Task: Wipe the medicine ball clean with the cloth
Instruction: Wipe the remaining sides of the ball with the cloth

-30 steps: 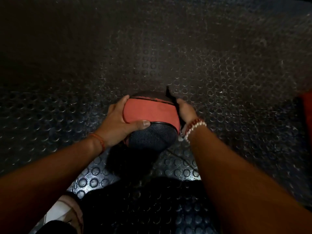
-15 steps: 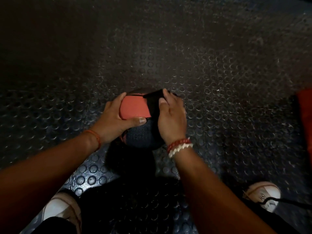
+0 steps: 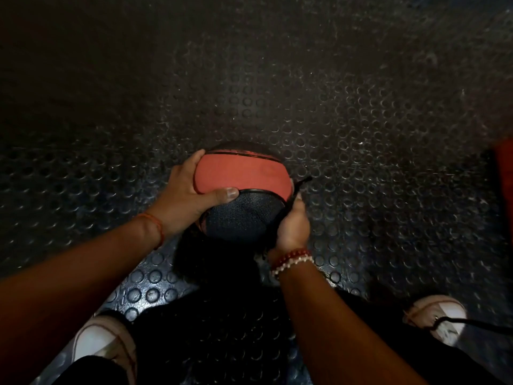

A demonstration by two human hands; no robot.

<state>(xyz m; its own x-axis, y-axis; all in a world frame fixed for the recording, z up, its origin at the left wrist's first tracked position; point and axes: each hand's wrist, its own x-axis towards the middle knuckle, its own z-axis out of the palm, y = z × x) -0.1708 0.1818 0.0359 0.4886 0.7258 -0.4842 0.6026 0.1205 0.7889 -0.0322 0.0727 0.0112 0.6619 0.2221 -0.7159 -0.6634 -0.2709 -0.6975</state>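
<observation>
Just changed: the right hand (image 3: 294,226) has come off the top of the medicine ball (image 3: 241,176) and now sits low on its right flank, with the dark cloth (image 3: 299,186) drawn down with it.
Cloth: a thin dark strip pinched between the right palm and the ball; its loose end sticks up past the thumb.
Right hand state: closed on the cloth and pressing it to the ball; the fingertips are hidden behind the ball.
Left hand (image 3: 186,201): grips the ball's opposite side, fingers over the far edge and thumb laid across the seam.
Ball position: held between the two hands, low over the studded floor (image 3: 361,120); whether it touches the floor cannot be told.
Against half a second ago: the red panel, then half covered by cloth and fingers, is fully bare.
Left hand since then: same hold, thumb in the same spot.
Meaning for the task: one pass over the top and right side looks finished; the near black panel and the underside probably remain.
</observation>
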